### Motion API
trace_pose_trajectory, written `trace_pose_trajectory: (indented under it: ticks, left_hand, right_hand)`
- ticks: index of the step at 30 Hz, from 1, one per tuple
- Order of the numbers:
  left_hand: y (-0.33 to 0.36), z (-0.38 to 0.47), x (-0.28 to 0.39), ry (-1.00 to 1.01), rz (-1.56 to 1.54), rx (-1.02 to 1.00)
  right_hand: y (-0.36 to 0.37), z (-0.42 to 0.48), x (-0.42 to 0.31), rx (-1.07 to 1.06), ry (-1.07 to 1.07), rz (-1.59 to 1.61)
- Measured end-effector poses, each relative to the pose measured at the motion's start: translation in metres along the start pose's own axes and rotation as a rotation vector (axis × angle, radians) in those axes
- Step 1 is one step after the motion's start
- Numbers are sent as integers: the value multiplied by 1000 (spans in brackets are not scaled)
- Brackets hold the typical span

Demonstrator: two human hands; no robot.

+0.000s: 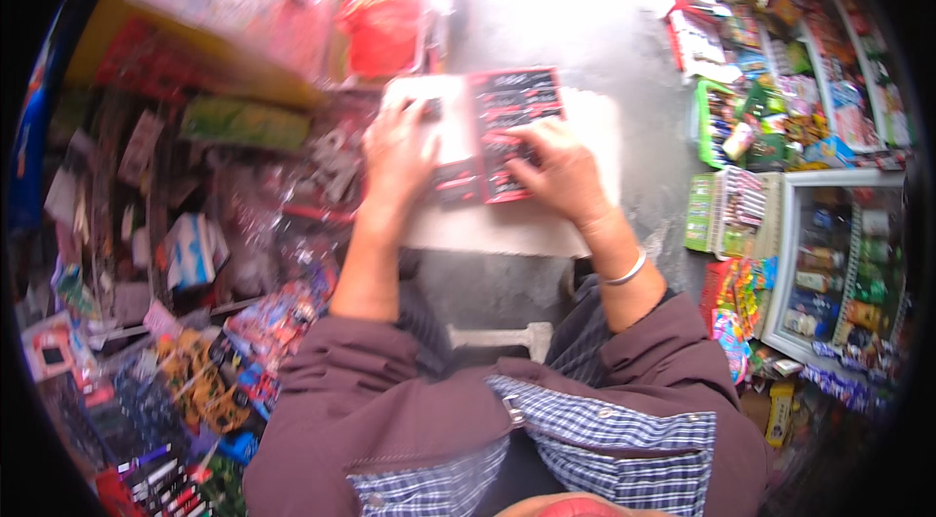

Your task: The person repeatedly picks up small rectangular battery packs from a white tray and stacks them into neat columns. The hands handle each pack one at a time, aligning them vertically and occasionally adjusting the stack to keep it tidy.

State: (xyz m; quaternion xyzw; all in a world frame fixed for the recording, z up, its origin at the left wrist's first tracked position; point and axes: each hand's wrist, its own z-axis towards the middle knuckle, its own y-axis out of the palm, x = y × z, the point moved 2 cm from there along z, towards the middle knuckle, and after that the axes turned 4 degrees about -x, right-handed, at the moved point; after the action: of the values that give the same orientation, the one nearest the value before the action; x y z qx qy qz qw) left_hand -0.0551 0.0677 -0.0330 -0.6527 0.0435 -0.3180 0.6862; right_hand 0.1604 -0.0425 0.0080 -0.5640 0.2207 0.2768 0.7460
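Observation:
A flat black-and-red printed piece [521, 100], perhaps a cardboard box or booklet, lies on a pale board [504, 228] before me. It bears white writing, and a bright white panel [447, 89] adjoins it on the left. My left hand [398, 144] rests at the white panel's left side with bent fingers. Something small and dark [433, 109] shows by its fingertips; blur hides whether they grip it. Over the printed panel is my right hand [561, 164], its thumb and forefinger apart and touching the surface.
Left, crowded shelves [153, 202] hold packaged goods. Beyond my left hand stands a container with a red plastic bag [384, 27]. To the right are snack racks [797, 78] and a glass-fronted cabinet of bottles [841, 261]. Grey floor [504, 290] shows below the board.

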Motion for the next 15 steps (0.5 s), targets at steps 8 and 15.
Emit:
trace_pose_trajectory:
  ticks: [8, 15]
  left_hand:
    - [-15, 0, 14, -9, -41, 70]
    - [-41, -23, 74, 169, -570, -31]
  right_hand:
    - [2, -8, -4, 4, 62, -108]
    - [5, -10, -5, -47, 207, -90]
